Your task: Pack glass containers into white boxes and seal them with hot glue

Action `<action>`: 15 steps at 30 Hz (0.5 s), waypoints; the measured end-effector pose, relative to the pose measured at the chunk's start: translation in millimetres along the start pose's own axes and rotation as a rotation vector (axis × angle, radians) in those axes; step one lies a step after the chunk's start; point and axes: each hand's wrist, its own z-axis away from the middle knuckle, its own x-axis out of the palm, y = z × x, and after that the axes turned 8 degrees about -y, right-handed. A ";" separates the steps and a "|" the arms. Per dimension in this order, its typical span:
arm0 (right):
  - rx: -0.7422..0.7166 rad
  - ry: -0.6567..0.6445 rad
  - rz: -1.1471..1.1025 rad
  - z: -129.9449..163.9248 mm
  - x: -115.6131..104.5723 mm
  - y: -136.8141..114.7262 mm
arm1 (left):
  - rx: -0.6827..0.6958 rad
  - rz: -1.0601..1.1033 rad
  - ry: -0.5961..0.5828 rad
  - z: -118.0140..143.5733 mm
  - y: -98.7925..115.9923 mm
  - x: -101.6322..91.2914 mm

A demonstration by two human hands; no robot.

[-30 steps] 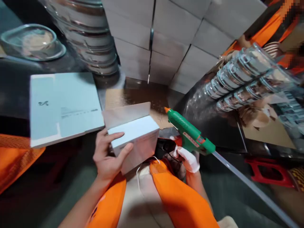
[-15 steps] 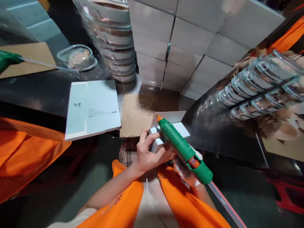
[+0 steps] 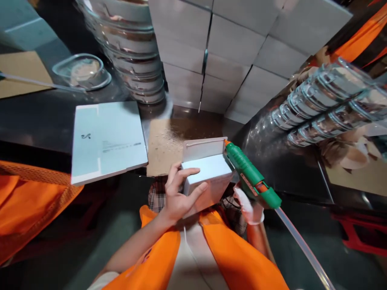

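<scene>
My left hand [image 3: 183,195] is bare and closed around a small white box [image 3: 208,167], fingers on top and thumb on the near side. The box's flap [image 3: 205,149] stands raised at the far side, with a thin line of glue along its upper edge. My right hand [image 3: 246,203], in a white glove, grips a green hot glue gun [image 3: 250,171]. The gun's orange nozzle is at the flap's right corner, and a long clear glue stick [image 3: 304,245] sticks out of its back. The gun partly hides my right fingers.
A piece of cardboard [image 3: 160,151] lies on the dark table beyond the box. Flat white boxes [image 3: 109,141] lie to the left. Stacked clear containers [image 3: 145,68] and a wall of white boxes [image 3: 229,44] stand behind. More stacked containers [image 3: 320,100] lean at the right.
The glue gun's nozzle has moved right, from the flap's left end to its right corner, and a glue line now shows along the flap. The box now faces me more fully.
</scene>
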 end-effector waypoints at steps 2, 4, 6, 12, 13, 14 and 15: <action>0.023 0.081 -0.043 3.1 -4.6 -3.5 | -0.024 0.006 0.001 1.2 -3.5 -2.2; 0.038 0.075 -0.169 2.8 -12.0 -7.3 | -0.047 0.020 0.015 2.5 -8.4 -6.2; 0.042 0.046 -0.313 -6.0 -19.5 -9.6 | -0.074 0.047 0.031 3.6 -13.8 -10.7; 0.343 -0.013 -0.278 -77.5 -18.1 -3.7 | -0.160 0.193 0.042 4.9 -21.6 -16.6; 0.393 -0.035 -0.244 -88.6 -17.7 -2.4 | -0.170 0.195 0.039 4.8 -21.2 -16.6; 0.433 -0.058 -0.210 -97.4 -18.9 -1.7 | -0.182 0.191 0.034 4.7 -20.5 -16.7; 0.467 -0.085 -0.177 -103.9 -22.1 -1.8 | -0.196 0.187 0.027 4.5 -19.6 -16.8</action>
